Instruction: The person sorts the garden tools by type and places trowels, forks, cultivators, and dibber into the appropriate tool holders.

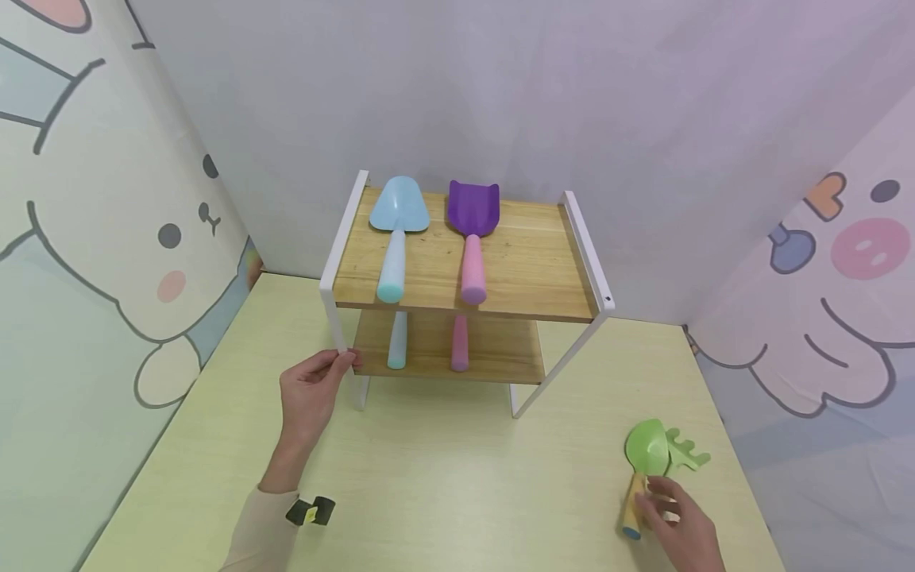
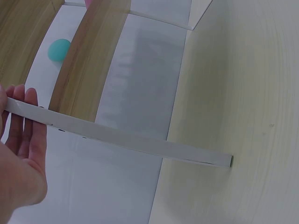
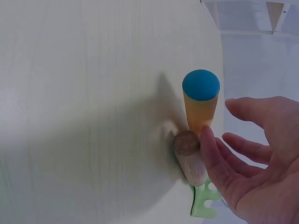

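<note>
Left hand (image 1: 310, 393) is gripping the white rack post (image 2: 117, 134). Right hand (image 1: 681, 524) is touching the green trowel (image 1: 646, 447) by its yellow handle (image 1: 631, 510), half-open, grip unclosed.

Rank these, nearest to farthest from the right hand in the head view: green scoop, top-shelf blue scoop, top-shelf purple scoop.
1. Green scoop: on the table, right.
2. Purple scoop: top shelf, middle.
3. Blue scoop: top shelf, left.

No legible text, label, brand, number or sign in any of the three views. On the white shelf frame (image 2: 126, 136), just tiny dark marks (image 2: 61, 130), perhaps scuffs, too blurred to tell.
</note>
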The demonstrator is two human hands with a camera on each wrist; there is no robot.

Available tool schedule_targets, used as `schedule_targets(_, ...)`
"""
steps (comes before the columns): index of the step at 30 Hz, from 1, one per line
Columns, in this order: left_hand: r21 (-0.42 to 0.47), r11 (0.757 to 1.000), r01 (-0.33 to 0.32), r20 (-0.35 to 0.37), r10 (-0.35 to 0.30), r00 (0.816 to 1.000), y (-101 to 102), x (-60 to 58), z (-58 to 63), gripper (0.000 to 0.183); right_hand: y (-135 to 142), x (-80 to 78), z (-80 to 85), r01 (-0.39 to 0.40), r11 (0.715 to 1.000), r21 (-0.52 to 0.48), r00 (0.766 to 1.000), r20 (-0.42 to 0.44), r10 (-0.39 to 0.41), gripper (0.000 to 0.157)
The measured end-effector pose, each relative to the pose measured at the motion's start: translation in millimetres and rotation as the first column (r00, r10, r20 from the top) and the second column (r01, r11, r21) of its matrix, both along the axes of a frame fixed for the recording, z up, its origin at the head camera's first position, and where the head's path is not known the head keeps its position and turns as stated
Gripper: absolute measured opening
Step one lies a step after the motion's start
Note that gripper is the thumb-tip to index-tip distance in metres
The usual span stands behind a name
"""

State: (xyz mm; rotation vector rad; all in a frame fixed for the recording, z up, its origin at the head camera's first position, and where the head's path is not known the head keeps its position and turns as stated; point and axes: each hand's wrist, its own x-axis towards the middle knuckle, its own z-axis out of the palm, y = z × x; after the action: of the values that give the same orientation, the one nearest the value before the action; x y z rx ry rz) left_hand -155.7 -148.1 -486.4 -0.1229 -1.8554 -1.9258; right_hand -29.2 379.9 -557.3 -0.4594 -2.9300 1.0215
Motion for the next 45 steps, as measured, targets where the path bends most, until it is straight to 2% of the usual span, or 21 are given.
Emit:
schedule_targets(5, 0.004, 1.0, -0.001, 0.008, 0.001, 1.0, 0, 0.1, 0.3, 0.006, 1, -2.4, 3.9, -0.055, 0.998, 0.039, 0.998, 0.019, 0.054, 0.047)
schedule_targets(11, 0.0, 1.0, -0.009, 0.023, 0.009, 1.0, 1, 0.6, 0.7, 0.006, -2, -13.2, 10.8, -0.082, 0.995, 0.048, 0.983, 0.171, 0.072, 0.055)
schedule_targets(15, 0.008, 1.0, -0.006, 0.019, 0.006, 1.0, 1, 0.5, 0.3, 0.006, -5, -16.0, 13.4, -0.08, 0.997, 0.001, 0.976, 0.204, 0.078, 0.056)
schedule_targets(21, 0.017, 1.0, 0.003, 0.008, -0.003, 1.0, 0, 0.0, -1.5, 0.006, -13, -15.2, 15.1, -0.038, 0.991, -0.132, 0.978, 0.198, 0.064, 0.055)
schedule_targets(23, 0.016, 1.0, 0.003, 0.009, -0.003, 1.0, 0, -0.4, -2.1, 0.006, -15, -15.4, 14.6, -0.036, 0.989, -0.146, 0.977, 0.203, 0.066, 0.056)
schedule_targets(30, 0.008, 1.0, -0.005, 0.026, 0.005, 1.0, 1, -0.6, -2.0, 0.007, -14, -19.1, 11.5, -0.073, 0.996, -0.043, 0.965, 0.251, 0.081, 0.066)
schedule_targets(36, -0.004, 1.0, -0.005, 0.025, 0.005, 1.0, 1, -1.0, -2.3, 0.006, -11, -18.6, 6.0, -0.003, 0.992, -0.123, 0.956, 0.291, 0.039, 0.071)
schedule_targets(41, -0.005, 1.0, -0.006, 0.025, 0.006, 1.0, 1, -0.7, -1.6, 0.006, -12, -18.0, 3.7, 0.072, 0.97, -0.231, 0.948, 0.318, 0.005, 0.069)
schedule_targets(45, -0.003, 1.0, -0.01, 0.022, 0.01, 1.0, 1, 0.2, -0.7, 0.006, -10, -18.7, 4.7, 0.1, 0.958, -0.27, 0.944, 0.33, -0.005, 0.07)
